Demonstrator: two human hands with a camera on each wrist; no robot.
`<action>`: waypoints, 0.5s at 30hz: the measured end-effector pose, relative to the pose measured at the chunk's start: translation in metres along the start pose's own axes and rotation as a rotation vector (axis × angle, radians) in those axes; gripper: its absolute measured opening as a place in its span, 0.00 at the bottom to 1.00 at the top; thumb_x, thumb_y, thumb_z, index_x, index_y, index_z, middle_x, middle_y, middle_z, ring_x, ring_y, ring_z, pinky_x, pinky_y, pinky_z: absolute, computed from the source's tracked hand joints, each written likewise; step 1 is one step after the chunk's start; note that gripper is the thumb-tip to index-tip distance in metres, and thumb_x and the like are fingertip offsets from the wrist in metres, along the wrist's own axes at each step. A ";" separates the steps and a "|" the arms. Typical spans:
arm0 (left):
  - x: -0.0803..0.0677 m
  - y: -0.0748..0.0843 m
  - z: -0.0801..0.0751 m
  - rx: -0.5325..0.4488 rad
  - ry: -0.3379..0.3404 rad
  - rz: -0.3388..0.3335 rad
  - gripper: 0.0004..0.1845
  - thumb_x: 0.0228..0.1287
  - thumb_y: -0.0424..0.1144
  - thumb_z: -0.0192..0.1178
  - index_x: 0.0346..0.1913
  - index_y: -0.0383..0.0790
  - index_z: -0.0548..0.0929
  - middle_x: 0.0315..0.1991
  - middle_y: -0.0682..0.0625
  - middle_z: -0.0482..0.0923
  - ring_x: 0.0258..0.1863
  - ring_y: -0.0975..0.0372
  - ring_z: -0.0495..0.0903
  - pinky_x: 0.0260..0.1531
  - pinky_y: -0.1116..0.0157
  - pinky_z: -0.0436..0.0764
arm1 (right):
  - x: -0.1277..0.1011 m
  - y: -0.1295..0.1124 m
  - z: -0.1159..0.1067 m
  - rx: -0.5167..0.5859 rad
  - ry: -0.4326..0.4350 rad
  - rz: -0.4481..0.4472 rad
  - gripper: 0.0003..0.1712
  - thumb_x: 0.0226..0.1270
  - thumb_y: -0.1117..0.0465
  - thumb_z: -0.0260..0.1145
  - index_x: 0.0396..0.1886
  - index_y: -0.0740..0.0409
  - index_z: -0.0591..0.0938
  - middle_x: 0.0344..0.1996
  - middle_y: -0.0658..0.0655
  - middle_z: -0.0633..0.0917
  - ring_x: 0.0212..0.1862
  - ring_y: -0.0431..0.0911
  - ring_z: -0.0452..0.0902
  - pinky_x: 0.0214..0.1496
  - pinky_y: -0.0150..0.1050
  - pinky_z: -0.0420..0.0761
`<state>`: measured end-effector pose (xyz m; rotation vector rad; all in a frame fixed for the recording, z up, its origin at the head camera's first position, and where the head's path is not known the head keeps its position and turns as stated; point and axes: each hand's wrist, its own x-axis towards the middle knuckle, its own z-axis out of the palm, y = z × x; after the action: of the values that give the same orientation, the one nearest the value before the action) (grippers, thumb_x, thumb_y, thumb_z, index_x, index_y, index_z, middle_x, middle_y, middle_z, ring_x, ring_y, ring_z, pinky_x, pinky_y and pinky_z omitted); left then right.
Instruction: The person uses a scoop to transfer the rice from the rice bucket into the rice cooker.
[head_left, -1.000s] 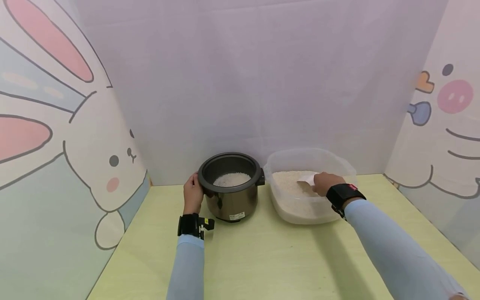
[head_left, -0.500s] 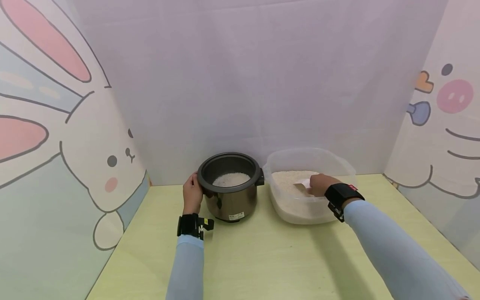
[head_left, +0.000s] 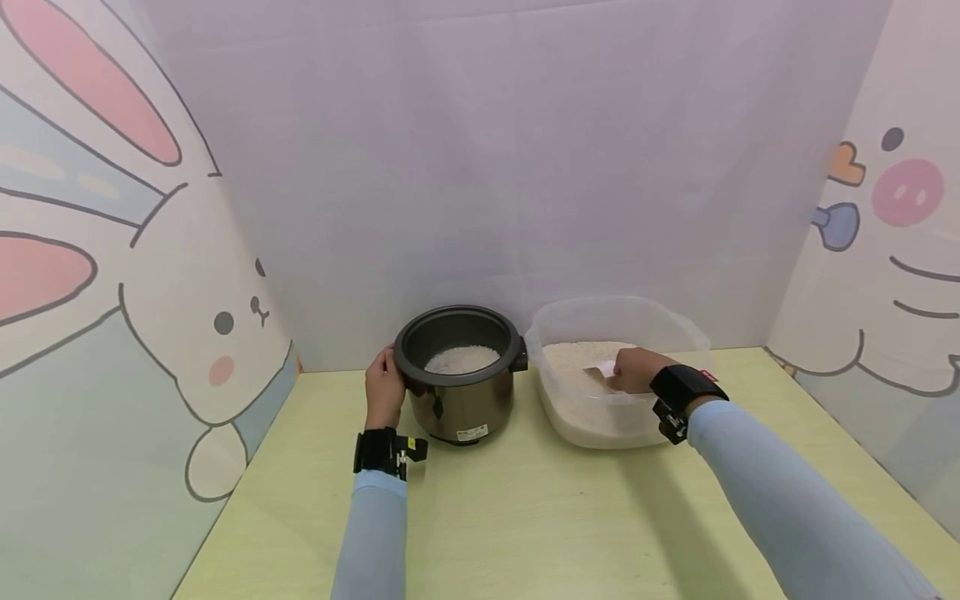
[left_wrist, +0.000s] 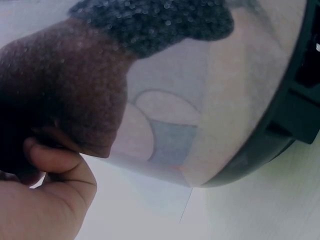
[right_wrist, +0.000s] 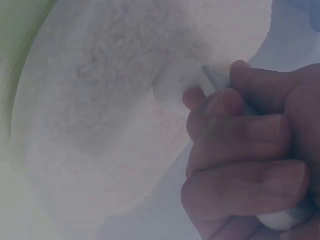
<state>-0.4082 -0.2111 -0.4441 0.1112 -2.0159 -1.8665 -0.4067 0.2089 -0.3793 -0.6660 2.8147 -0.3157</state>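
Note:
A dark, shiny rice cooker stands upright at the back of the table, with white rice in its pot. My left hand grips its left side near the rim; in the left wrist view the thumb is bent against it, and the other fingers are mostly hidden. To the right is a translucent plastic tub of rice. Inside the tub, my right hand holds a white scoop by its handle. The right wrist view shows curled fingers around the handle and the scoop's head at the rice.
A pale yellow-green table carries both vessels, which stand close together. Behind them hangs a pale lilac cloth. Walls with cartoon drawings close in the left and right sides. The cooker's black side handle points toward the tub.
My right hand has moved slightly left and down in the tub with the scoop. The left hand and the cooker stay in place.

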 end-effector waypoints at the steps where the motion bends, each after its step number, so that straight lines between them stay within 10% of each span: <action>1: 0.000 0.000 0.000 0.001 0.001 0.000 0.22 0.86 0.41 0.40 0.68 0.32 0.75 0.66 0.38 0.74 0.63 0.52 0.74 0.64 0.52 0.74 | 0.000 0.000 0.000 0.026 0.000 -0.017 0.32 0.78 0.61 0.59 0.10 0.47 0.62 0.12 0.43 0.55 0.18 0.38 0.46 0.26 0.34 0.55; 15: -0.001 0.002 -0.001 -0.003 -0.001 -0.008 0.22 0.86 0.41 0.40 0.68 0.32 0.75 0.67 0.38 0.74 0.63 0.52 0.74 0.64 0.52 0.75 | 0.000 -0.003 -0.003 0.339 -0.062 -0.015 0.28 0.82 0.56 0.55 0.13 0.51 0.72 0.09 0.45 0.63 0.14 0.39 0.54 0.25 0.35 0.63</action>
<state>-0.4068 -0.2113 -0.4426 0.1177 -2.0158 -1.8743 -0.4064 0.2066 -0.3756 -0.6069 2.6073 -0.7403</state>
